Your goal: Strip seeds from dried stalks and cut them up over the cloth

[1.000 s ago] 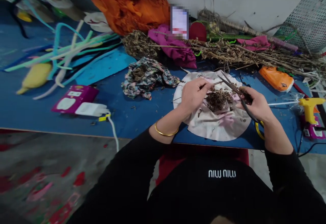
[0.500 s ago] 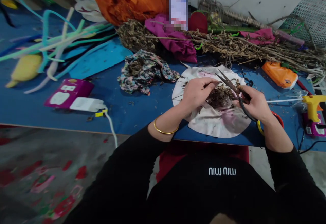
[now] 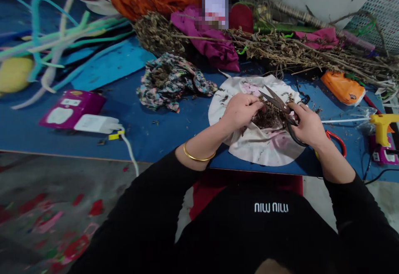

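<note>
Tubes (image 3: pixel 51 52) in pale green, white and blue lie in a loose heap at the left of the blue bench (image 3: pixel 163 139). Just this side of them sits a purple box (image 3: pixel 82 99) with a white plug (image 3: pixel 93 123) beside its near corner, a pale cable trailing over the bench's edge. Further right, a crumpled patterned cloth (image 3: pixel 185 77) has dried plant matter on it. Then comes the work: the left hand (image 3: pixel 241 110) rests over a round white cloth (image 3: pixel 264 154), thumb and forefinger pinched together, apparently on a small piece of the dried plant (image 3: pixel 268 116), though the piece is too small to tell clearly. The pile itself lies mid-cloth, between the hands. The right hand (image 3: pixel 307 126) grips the dark scissors (image 3: pixel 276 101) by their handles, the blades slightly parted and aimed toward the left fingertips; the hands are apart, near each other. The step under way looks like snipping dried plant over the cloth. A cut here would call for a steady pinch and for blades kept clear of those fingertips. Beyond the right hand are a red loop-shaped handle (image 3: pixel 342 144), an orange packet (image 3: pixel 341 87) and a yellow glue gun (image 3: pixel 382 130).
</note>
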Available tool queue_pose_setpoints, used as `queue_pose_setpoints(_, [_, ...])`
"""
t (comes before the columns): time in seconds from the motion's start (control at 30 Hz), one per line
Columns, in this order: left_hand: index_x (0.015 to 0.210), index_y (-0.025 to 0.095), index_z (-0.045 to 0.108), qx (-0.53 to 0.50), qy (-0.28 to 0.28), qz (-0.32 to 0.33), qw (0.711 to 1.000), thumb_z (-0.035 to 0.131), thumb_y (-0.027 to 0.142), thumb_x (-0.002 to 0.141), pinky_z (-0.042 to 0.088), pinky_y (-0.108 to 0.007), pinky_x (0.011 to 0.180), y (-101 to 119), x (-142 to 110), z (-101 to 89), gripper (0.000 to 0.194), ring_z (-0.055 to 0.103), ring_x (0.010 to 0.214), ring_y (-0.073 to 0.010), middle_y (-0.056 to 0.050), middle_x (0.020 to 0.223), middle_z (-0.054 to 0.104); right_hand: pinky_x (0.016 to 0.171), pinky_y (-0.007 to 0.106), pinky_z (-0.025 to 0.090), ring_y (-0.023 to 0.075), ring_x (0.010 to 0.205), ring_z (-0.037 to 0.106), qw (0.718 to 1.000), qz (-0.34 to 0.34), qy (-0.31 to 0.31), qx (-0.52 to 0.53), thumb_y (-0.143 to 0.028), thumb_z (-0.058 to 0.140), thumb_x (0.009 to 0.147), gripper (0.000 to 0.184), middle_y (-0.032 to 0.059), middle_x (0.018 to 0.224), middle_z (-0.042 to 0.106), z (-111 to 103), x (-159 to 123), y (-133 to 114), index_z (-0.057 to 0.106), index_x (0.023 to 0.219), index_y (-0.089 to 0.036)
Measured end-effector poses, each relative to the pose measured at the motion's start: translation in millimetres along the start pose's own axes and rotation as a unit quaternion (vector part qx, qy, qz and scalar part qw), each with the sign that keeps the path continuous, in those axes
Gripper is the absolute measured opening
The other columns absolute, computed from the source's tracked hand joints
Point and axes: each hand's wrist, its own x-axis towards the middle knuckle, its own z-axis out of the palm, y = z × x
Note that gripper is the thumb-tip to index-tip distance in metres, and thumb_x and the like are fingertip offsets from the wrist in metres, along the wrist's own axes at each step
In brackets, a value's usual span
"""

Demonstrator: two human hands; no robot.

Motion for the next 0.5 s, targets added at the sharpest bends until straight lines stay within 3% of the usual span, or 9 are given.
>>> queue_pose_setpoints(0.27, [0.066, 0.019, 0.068, -0.127, -0.068, -0.099, 0.985, 0.060, 0.032, 0.093, 0.042, -0.029, 0.048, -12, 1, 2.1, 0.030, 0.044, 0.042, -0.0104, 0.002, 0.049, 0.044, 0.078, 0.042, 0.053, 0.0321, 0.093, 0.068, 0.998, -0.003, -0.038, -0.043, -0.032, 0.055, 0.085, 0.057, 0.0176, 0.119, 0.073, 2, 1, 0, 0.065, 0.139, -0.017])
queue_pose_setpoints(0.5, [0.071, 0.019, 0.071, -0.164, -0.086, -0.102, 0.977, 0.063, 0.035, 0.094, 0.042, -0.029, 0.049, -12, -1, 1.6, 0.030, 0.039, 0.043, -0.0089, 0.002, 0.049, 0.045, 0.077, 0.040, 0.053, 0.0315, 0.095, 0.068, 0.997, -0.009, -0.041, -0.057, -0.032, 0.056, 0.085, 0.055, 0.0162, 0.122, 0.073, 3, 1, 0, 0.064, 0.139, -0.019])
